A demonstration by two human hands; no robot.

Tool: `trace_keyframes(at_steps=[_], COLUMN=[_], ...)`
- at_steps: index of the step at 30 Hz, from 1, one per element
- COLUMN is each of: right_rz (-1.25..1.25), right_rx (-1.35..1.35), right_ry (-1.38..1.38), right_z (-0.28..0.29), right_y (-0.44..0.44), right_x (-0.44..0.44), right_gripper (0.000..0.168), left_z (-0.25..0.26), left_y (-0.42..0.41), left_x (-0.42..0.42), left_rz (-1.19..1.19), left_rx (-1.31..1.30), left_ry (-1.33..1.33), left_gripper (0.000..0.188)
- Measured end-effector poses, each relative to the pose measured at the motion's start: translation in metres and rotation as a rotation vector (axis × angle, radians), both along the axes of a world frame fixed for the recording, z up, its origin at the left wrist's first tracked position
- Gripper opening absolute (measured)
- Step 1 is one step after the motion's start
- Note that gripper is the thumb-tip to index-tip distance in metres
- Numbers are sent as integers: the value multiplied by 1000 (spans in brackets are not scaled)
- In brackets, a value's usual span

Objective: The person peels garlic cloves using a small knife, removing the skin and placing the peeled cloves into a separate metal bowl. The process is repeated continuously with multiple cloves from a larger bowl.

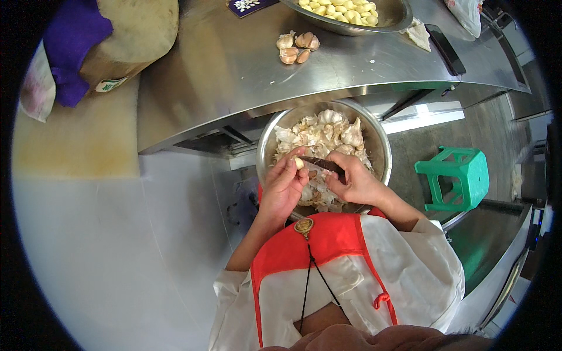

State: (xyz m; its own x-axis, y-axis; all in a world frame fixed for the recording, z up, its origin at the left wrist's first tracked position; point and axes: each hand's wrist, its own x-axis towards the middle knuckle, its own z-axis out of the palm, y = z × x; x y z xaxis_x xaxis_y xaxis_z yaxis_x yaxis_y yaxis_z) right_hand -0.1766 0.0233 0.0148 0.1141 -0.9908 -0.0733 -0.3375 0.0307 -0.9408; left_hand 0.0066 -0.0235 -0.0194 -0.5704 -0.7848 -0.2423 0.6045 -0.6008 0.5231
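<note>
My left hand [283,186] pinches a pale garlic clove [299,163] between thumb and fingers. A small dark-bladed knife [322,163] is gripped in my right hand [358,177], its tip at the clove. Both hands are over a wide steel bowl [385,151] in front of my lap. Inside it lie garlic bulbs [352,134] and a heap of loose papery garlic skins [322,197]. The knife's handle is mostly hidden by my right fingers.
On the steel counter [210,57] sit unpeeled garlic pieces [289,55], a basin [393,22] of peeled cloves [344,9], and a black phone [445,50]. A round chopping block [136,30] and purple cloth [79,35] are at left. A green plastic stool [476,180] stands right.
</note>
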Motion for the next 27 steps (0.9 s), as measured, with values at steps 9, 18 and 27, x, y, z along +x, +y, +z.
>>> trace_keyframes(at_steps=[9,18,27], right_rz=[-71,-77,47], right_rx=[-121,-124,-136], right_ry=[57,-32,103], right_z=[-6,-8,-10], right_y=[-14,-17,-20], right_x=[-1,3,2], right_gripper=[24,22,35], left_z=[6,7,6], left_y=[4,5,3], left_x=[3,-1,6], left_rz=[1,-1,-114], left_rx=[22,33,-46], left_ry=[-105,-128,-260], left_gripper=[34,25,20])
